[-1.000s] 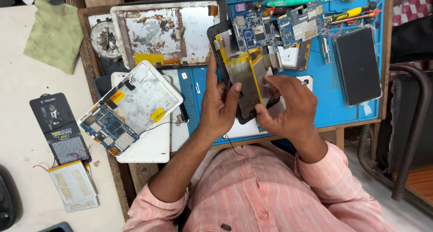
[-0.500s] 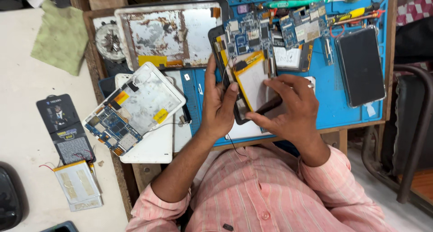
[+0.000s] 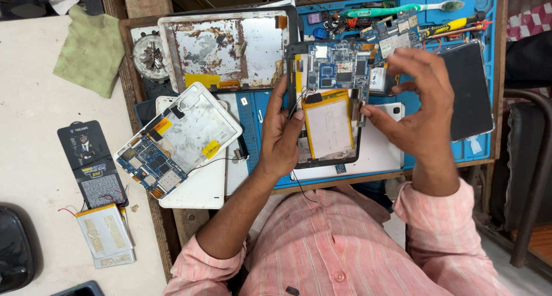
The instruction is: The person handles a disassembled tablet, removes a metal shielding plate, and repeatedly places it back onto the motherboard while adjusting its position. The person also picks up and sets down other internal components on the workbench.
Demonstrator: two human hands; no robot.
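My left hand [image 3: 284,138] grips the left edge of an opened black tablet [image 3: 299,66] and holds it up above the blue work mat [image 3: 472,152]. Its inside faces me: a blue circuit board [image 3: 336,71] on top and a flat yellow-edged battery [image 3: 328,126] below. My right hand [image 3: 417,112] is at the tablet's right side. Its thumb tip touches the right edge and its fingers are spread apart above the board, holding nothing.
A second opened white tablet [image 3: 178,140] lies left of my hands, and a rusty metal back plate [image 3: 230,46] behind it. A dark screen panel [image 3: 468,92], a toothbrush [image 3: 397,11] and a screwdriver [image 3: 454,24] lie on the mat. A green cloth [image 3: 89,51] and a loose battery [image 3: 106,233] are on the white table.
The black tablet has come up and turned its inside flat towards me. My right hand let go of its lower right part and now rests its thumb on the right edge.
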